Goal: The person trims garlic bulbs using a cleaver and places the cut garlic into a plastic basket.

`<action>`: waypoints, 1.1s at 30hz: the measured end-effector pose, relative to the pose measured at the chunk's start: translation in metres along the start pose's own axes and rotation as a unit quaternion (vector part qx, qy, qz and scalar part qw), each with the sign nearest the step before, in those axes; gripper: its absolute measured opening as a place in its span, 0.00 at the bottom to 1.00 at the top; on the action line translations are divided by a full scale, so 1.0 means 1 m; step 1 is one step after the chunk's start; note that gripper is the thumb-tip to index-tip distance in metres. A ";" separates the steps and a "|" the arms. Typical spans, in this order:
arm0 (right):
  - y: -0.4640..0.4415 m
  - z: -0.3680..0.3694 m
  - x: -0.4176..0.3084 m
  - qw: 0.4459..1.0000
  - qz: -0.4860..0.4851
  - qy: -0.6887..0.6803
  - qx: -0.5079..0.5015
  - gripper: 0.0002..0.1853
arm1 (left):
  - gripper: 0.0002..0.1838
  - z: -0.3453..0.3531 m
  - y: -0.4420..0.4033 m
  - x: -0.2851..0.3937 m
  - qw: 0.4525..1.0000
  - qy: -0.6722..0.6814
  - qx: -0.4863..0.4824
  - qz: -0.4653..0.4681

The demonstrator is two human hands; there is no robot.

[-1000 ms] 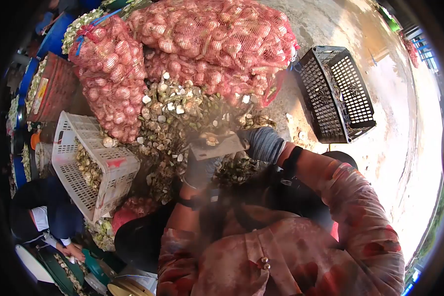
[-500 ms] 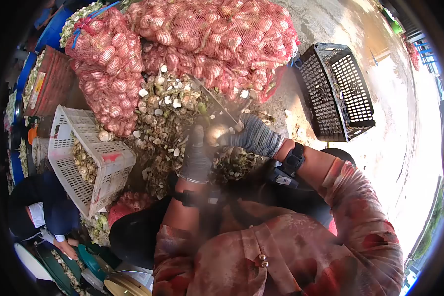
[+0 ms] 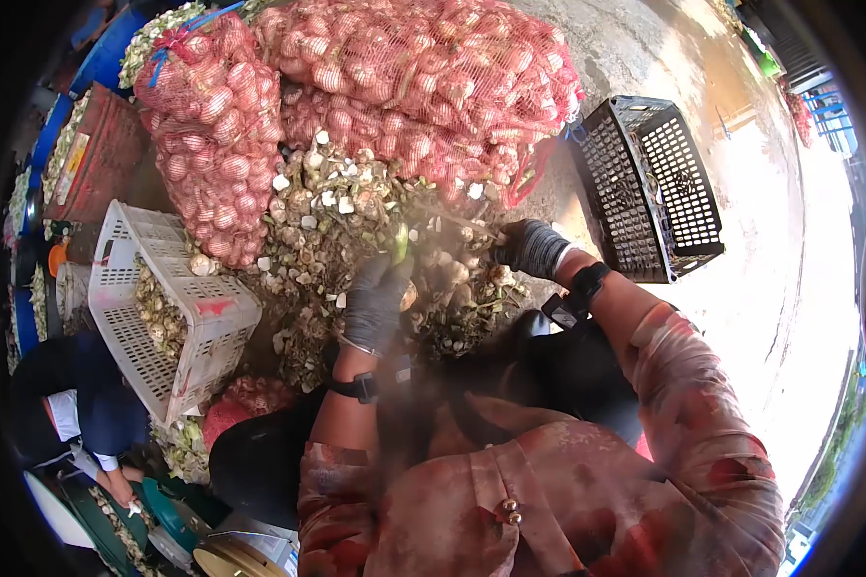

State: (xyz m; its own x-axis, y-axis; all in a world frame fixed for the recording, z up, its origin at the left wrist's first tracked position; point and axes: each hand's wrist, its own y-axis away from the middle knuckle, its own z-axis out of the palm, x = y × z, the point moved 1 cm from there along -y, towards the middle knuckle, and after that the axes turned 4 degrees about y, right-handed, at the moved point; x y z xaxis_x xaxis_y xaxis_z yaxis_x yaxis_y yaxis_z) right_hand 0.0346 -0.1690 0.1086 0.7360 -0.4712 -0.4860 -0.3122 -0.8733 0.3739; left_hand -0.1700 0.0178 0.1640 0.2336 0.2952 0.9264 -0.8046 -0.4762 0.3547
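Note:
My left hand [image 3: 373, 306], in a grey glove, is closed around a garlic bulb [image 3: 409, 294]. A green stem stub [image 3: 400, 242] pokes up past its fingers, and most of the bulb is hidden. To the right, my gloved right hand [image 3: 534, 248] is closed on a knife [image 3: 473, 228]; its blade is blurred and points left, apart from the bulb. Beneath both hands spreads a heap of garlic trimmings [image 3: 332, 231], with white cut pieces and leafy scraps in it.
Pink mesh sacks of garlic [image 3: 414, 77] lie behind the heap, and another sack [image 3: 212, 135] stands at left. A white crate [image 3: 226, 313] holds some bulbs. A black crate [image 3: 614, 207] sits at right. Another person's hand [image 3: 120, 488] shows at lower left.
My right hand has moved right with the knife, away from the bulb. My left hand has shifted slightly left and still holds the bulb.

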 end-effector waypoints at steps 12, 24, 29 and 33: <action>0.013 -0.047 -0.101 0.846 0.168 -0.507 0.013 0.19 | 0.36 0.026 0.003 0.013 0.964 0.195 -0.163 0.074; 0.042 -0.067 -0.120 0.984 -0.104 0.046 0.138 0.16 | 0.23 -0.011 -0.012 -0.028 0.976 -0.093 -0.062 0.188; 0.043 -0.063 -0.132 0.989 -0.085 0.075 0.090 0.17 | 0.29 -0.026 -0.009 -0.054 0.884 -0.357 -0.035 0.301; 0.035 -0.040 -0.117 0.991 -0.091 0.058 0.084 0.16 | 0.30 -0.015 -0.002 -0.042 0.984 0.030 -0.026 0.175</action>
State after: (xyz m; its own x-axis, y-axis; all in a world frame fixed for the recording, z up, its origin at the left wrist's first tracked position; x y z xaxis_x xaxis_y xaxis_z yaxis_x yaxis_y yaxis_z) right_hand -0.0381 -0.1397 0.2097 0.8504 -0.2955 -0.4353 -0.2570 -0.9552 0.1465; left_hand -0.1862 0.0185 0.1222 -0.0949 0.1695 0.9809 -0.8576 -0.5143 0.0059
